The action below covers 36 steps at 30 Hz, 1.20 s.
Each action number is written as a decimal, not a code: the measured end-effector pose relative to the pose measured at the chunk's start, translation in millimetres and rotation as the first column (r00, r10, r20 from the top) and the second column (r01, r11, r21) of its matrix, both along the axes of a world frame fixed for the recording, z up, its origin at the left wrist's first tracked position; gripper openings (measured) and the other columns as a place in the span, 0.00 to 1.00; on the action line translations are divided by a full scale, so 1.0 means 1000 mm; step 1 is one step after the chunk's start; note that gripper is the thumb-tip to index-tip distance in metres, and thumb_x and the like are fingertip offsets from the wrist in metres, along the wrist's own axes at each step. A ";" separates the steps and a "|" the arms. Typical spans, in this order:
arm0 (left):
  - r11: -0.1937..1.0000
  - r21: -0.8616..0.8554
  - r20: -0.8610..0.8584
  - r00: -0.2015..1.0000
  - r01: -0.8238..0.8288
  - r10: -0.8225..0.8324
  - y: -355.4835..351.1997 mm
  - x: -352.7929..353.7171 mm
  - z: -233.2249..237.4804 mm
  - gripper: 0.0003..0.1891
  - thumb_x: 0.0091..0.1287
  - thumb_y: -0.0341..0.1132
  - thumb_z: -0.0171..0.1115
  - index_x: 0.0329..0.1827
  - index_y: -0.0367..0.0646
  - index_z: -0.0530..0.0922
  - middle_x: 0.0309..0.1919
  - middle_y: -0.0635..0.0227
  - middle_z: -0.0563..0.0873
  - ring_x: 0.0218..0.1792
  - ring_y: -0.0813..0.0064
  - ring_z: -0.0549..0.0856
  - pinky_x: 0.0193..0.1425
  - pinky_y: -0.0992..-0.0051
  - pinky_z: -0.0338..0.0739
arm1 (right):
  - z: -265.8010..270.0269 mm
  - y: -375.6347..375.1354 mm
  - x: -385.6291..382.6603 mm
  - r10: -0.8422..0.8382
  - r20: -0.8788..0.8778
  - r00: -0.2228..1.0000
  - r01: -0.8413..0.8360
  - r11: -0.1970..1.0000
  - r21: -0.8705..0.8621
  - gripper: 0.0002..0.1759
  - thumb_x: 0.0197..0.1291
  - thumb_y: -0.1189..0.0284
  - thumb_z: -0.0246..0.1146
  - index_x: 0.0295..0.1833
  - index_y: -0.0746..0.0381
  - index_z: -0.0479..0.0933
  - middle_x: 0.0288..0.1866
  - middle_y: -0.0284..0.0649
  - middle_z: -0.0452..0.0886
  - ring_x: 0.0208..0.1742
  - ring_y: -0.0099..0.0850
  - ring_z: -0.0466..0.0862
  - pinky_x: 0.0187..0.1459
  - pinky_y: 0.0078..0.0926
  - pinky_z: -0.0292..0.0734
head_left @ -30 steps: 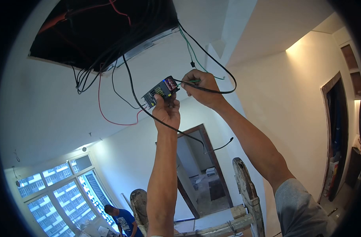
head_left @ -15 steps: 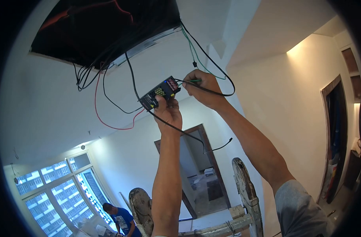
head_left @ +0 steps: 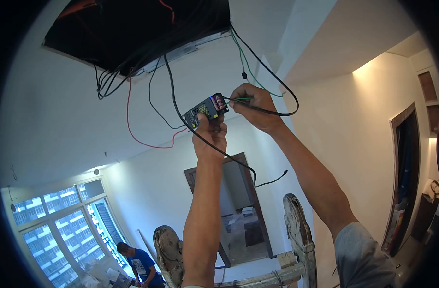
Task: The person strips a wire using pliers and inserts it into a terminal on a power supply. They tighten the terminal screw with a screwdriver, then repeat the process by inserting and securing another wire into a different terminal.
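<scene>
My left hand (head_left: 211, 137) grips a black power supply (head_left: 198, 111) from below, thumb on its near face. A blue light glows near its terminal block (head_left: 219, 102) at the right end. Beside that end, my right hand (head_left: 254, 106) is closed in a pinch on a green wire (head_left: 244, 99); the wire's tip runs toward the terminals. A black cable (head_left: 291, 94) loops down from the ceiling, passes across my right hand and reaches the same end. From the left end run a red wire (head_left: 142, 144) and a thin black wire (head_left: 158, 114). A thicker black cable (head_left: 172, 86) hangs across the supply and my left wrist.
Overhead is a dark rectangular ceiling opening (head_left: 133, 38) with several wires hanging out. Below me stands a worn wooden ladder (head_left: 296, 221). A person (head_left: 142, 265) in a blue shirt is at the lower left, near the windows (head_left: 61, 225). A doorway (head_left: 243, 216) lies behind.
The view has shifted slightly, and both hands with the power supply appear a little farther right. The supply is turned slightly, showing more of its terminals. Both grips stay the same.
</scene>
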<state>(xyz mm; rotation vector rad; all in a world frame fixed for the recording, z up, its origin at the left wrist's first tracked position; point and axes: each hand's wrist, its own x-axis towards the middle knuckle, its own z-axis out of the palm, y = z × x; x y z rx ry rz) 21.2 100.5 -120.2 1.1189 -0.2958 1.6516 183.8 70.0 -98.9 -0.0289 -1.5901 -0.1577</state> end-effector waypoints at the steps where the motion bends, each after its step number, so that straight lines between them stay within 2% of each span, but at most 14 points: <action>1: 1.000 -0.001 -0.001 1.000 -0.001 0.001 0.001 -0.001 0.000 0.18 0.77 0.43 0.58 0.56 0.36 0.76 0.46 0.56 0.84 0.45 0.64 0.84 0.43 0.68 0.78 | 0.000 0.003 0.000 0.015 0.006 1.000 -0.015 1.000 0.016 0.09 0.58 0.75 0.70 0.40 0.68 0.80 0.36 0.38 0.84 0.38 0.23 0.82 0.45 0.25 0.80; 6: 0.965 0.131 -0.036 0.974 0.228 -0.226 0.018 -0.005 0.005 0.21 0.73 0.44 0.62 0.56 0.34 0.75 0.46 0.52 0.82 0.45 0.61 0.81 0.46 0.64 0.77 | -0.001 -0.003 -0.002 0.087 -0.002 0.996 -0.087 0.994 -0.061 0.06 0.62 0.78 0.69 0.40 0.69 0.79 0.35 0.37 0.82 0.35 0.22 0.81 0.41 0.22 0.81; 8: 0.954 0.138 -0.040 0.964 0.266 -0.263 0.021 -0.004 0.007 0.21 0.73 0.44 0.63 0.55 0.33 0.74 0.46 0.51 0.82 0.45 0.60 0.80 0.47 0.63 0.77 | 0.000 -0.003 -0.003 0.172 -0.028 0.985 -0.174 0.977 -0.122 0.09 0.57 0.75 0.70 0.38 0.71 0.80 0.34 0.40 0.83 0.36 0.22 0.81 0.41 0.21 0.81; 16: 0.886 0.153 0.020 0.895 0.437 -0.445 0.037 -0.001 0.012 0.21 0.73 0.42 0.62 0.56 0.32 0.73 0.45 0.51 0.80 0.44 0.60 0.79 0.48 0.61 0.76 | -0.002 -0.015 0.003 0.296 -0.015 0.955 -0.297 0.953 -0.059 0.06 0.56 0.79 0.66 0.36 0.73 0.79 0.33 0.43 0.83 0.34 0.29 0.86 0.38 0.24 0.81; 18: 0.763 0.252 -0.106 0.801 0.595 -0.589 0.041 -0.002 0.012 0.20 0.73 0.41 0.62 0.57 0.32 0.73 0.45 0.52 0.80 0.44 0.59 0.80 0.50 0.61 0.76 | -0.002 -0.015 0.006 0.312 -0.023 0.950 -0.313 0.948 -0.056 0.06 0.56 0.79 0.66 0.36 0.73 0.79 0.33 0.44 0.83 0.33 0.31 0.86 0.38 0.25 0.81; 21: 0.812 0.270 -0.085 0.853 0.517 -0.515 0.042 -0.002 0.010 0.20 0.71 0.40 0.64 0.56 0.33 0.74 0.46 0.53 0.81 0.46 0.59 0.80 0.51 0.62 0.76 | -0.006 -0.010 0.010 0.289 -0.043 0.956 -0.292 0.954 -0.072 0.08 0.59 0.78 0.66 0.40 0.73 0.77 0.36 0.44 0.83 0.33 0.30 0.86 0.39 0.26 0.81; 22: 0.811 0.264 -0.082 0.849 0.523 -0.521 0.039 -0.001 0.008 0.20 0.71 0.40 0.64 0.56 0.33 0.74 0.46 0.53 0.81 0.46 0.59 0.80 0.51 0.62 0.76 | -0.011 -0.008 0.012 0.244 -0.075 0.967 -0.250 0.963 -0.101 0.12 0.62 0.76 0.65 0.47 0.73 0.76 0.38 0.44 0.83 0.33 0.29 0.85 0.38 0.25 0.81; 23: 0.864 0.222 -0.006 0.886 0.453 -0.463 0.037 0.000 0.004 0.20 0.70 0.40 0.65 0.56 0.34 0.74 0.47 0.53 0.81 0.47 0.58 0.80 0.51 0.62 0.76 | -0.016 -0.007 0.014 0.195 -0.105 0.975 -0.207 0.969 -0.131 0.15 0.64 0.75 0.64 0.53 0.72 0.75 0.39 0.44 0.83 0.33 0.28 0.85 0.38 0.25 0.81; 24: 0.906 0.177 0.066 0.914 0.384 -0.400 0.035 0.002 0.004 0.20 0.70 0.39 0.67 0.56 0.34 0.74 0.48 0.54 0.81 0.48 0.58 0.81 0.52 0.62 0.76 | -0.020 -0.005 0.017 0.183 -0.105 0.978 -0.196 0.971 -0.134 0.15 0.64 0.75 0.64 0.53 0.72 0.75 0.39 0.44 0.83 0.33 0.28 0.85 0.38 0.25 0.81; 26: 0.898 0.188 0.049 0.909 0.399 -0.414 0.038 -0.001 0.001 0.20 0.69 0.39 0.68 0.56 0.35 0.75 0.48 0.54 0.81 0.48 0.57 0.81 0.52 0.62 0.76 | -0.032 -0.003 0.020 -0.070 -0.110 0.991 0.049 0.982 -0.182 0.25 0.68 0.72 0.62 0.68 0.67 0.69 0.41 0.45 0.83 0.33 0.27 0.84 0.39 0.25 0.81; 29: 0.889 0.198 0.050 0.902 0.413 -0.430 0.030 -0.001 -0.001 0.21 0.68 0.39 0.68 0.56 0.35 0.74 0.49 0.55 0.81 0.49 0.57 0.81 0.53 0.62 0.76 | -0.044 0.002 0.023 -0.174 -0.089 0.981 0.158 0.974 -0.161 0.30 0.70 0.72 0.59 0.76 0.62 0.64 0.46 0.45 0.83 0.34 0.27 0.85 0.40 0.26 0.81; 30: 0.899 0.202 0.061 0.912 0.388 -0.407 0.028 -0.002 -0.002 0.21 0.68 0.39 0.68 0.56 0.35 0.74 0.49 0.54 0.81 0.49 0.57 0.81 0.52 0.61 0.76 | -0.049 -0.010 0.021 -0.143 -0.058 0.988 0.123 0.957 -0.264 0.31 0.71 0.74 0.57 0.78 0.62 0.61 0.51 0.45 0.83 0.36 0.28 0.85 0.43 0.28 0.82; 33: 0.909 0.187 0.089 0.915 0.373 -0.394 0.025 -0.005 0.000 0.20 0.68 0.39 0.68 0.56 0.34 0.75 0.47 0.53 0.82 0.48 0.56 0.81 0.50 0.61 0.76 | -0.075 -0.005 0.028 -0.067 -0.002 0.998 0.062 0.941 -0.333 0.29 0.72 0.74 0.57 0.77 0.63 0.63 0.55 0.45 0.83 0.38 0.28 0.86 0.45 0.28 0.82; 36: 0.935 0.166 0.105 0.937 0.313 -0.333 0.017 -0.007 -0.002 0.20 0.70 0.41 0.66 0.54 0.33 0.77 0.45 0.52 0.85 0.46 0.56 0.83 0.48 0.61 0.77 | -0.132 -0.029 0.054 -0.158 0.096 0.983 0.184 0.893 -0.411 0.19 0.72 0.71 0.59 0.64 0.67 0.76 0.55 0.43 0.84 0.42 0.31 0.88 0.49 0.28 0.82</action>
